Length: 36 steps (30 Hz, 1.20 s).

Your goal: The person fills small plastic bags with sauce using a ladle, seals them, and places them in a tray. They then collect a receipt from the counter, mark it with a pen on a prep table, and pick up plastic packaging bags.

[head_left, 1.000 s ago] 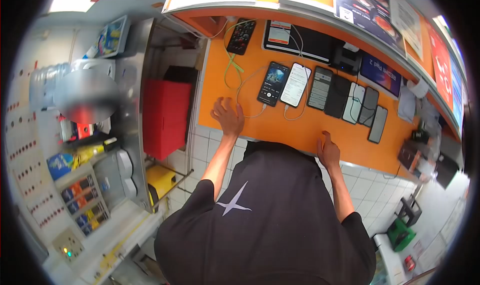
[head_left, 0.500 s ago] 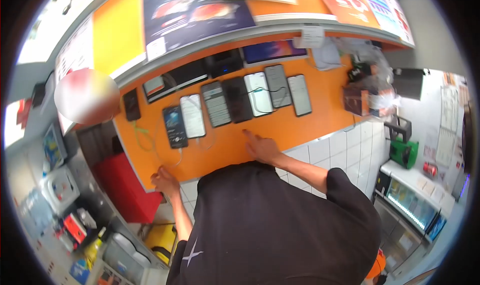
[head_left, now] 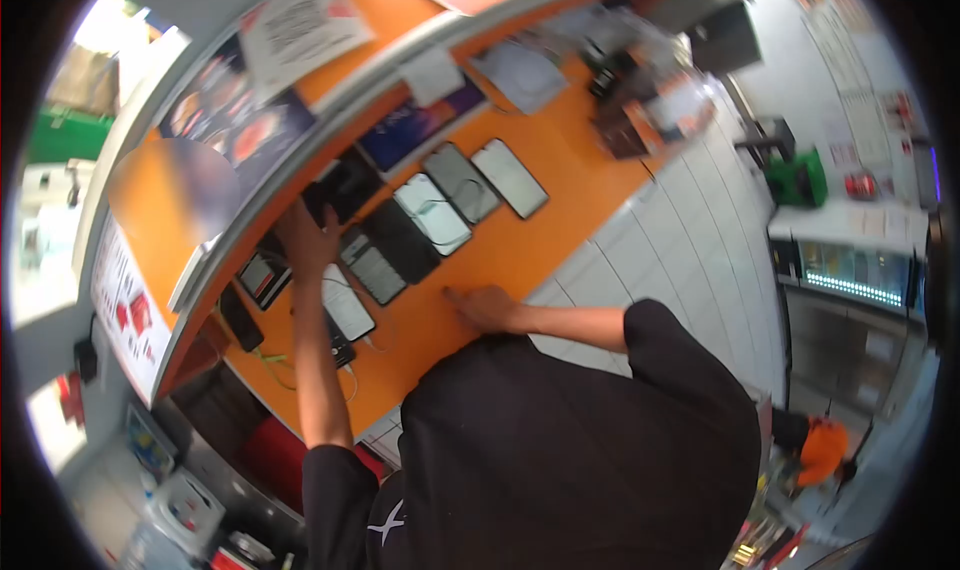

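Observation:
My left hand reaches over the phones to the back of the counter, fingers apart beside a black box-shaped device; contact cannot be made out. Below its wrist are a white-screened phone and a dark phone, partly hidden by the forearm. My right hand lies low over the counter, index finger extended, holding nothing. Nearest to it are a black phone and a grey-screened phone. Further right lie a bright-screened phone with a thin cable on it, a grey phone and another phone.
The orange counter runs under a shelf with posters. A tablet-like screen leans at the back. Bags and a brown box stand at the right end. A dark phone and cables lie at the left. A person in orange is at the far right.
My left hand has moved from the counter's front left edge up to the back. The right hand stays near the front of the phones. The view has turned, tilting the counter.

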Motion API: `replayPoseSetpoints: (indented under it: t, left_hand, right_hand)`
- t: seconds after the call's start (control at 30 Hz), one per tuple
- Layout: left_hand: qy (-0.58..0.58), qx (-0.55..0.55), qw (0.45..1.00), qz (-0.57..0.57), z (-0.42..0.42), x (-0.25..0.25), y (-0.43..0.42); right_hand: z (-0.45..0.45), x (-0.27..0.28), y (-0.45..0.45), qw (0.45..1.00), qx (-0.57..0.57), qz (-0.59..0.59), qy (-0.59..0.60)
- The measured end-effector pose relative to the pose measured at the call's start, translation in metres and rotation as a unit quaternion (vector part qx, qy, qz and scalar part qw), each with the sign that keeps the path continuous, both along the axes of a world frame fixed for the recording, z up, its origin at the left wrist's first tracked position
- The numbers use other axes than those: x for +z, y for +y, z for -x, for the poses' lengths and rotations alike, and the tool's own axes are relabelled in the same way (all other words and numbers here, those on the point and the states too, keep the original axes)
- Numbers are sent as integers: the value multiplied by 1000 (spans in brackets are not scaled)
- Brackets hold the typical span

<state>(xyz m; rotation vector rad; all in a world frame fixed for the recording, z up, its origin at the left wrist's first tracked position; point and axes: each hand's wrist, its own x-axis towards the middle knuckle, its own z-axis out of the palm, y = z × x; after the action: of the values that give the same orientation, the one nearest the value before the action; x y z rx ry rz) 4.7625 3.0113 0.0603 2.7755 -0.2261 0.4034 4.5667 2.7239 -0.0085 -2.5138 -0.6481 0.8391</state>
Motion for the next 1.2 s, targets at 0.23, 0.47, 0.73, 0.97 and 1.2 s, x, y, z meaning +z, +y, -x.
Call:
replayPoseSetpoints:
  t: [0.23,0.47,0.73,0.97,1.2]
  left_hand:
    - [214,-38,976,-17,-76,-10,-12]
    - [155,-65,986,-7,-58,-2,-12]
    - [183,-21,982,31,-55,-14,-3]
    - [116,-3,981,158,-45,-10,-8]
    - [62,-18,962,267,-31,-4,-2]
  right_hand:
    - [6,32,-4,948,-159,-234,-148]
    - [29,4,-18,990,-120,-12,-72]
    - [-11,44,8,972,-124,-148,-138]
    - [3,-7,0,987,-36,-76,-137]
    - [-14,7,-33,972,35,-127,-194]
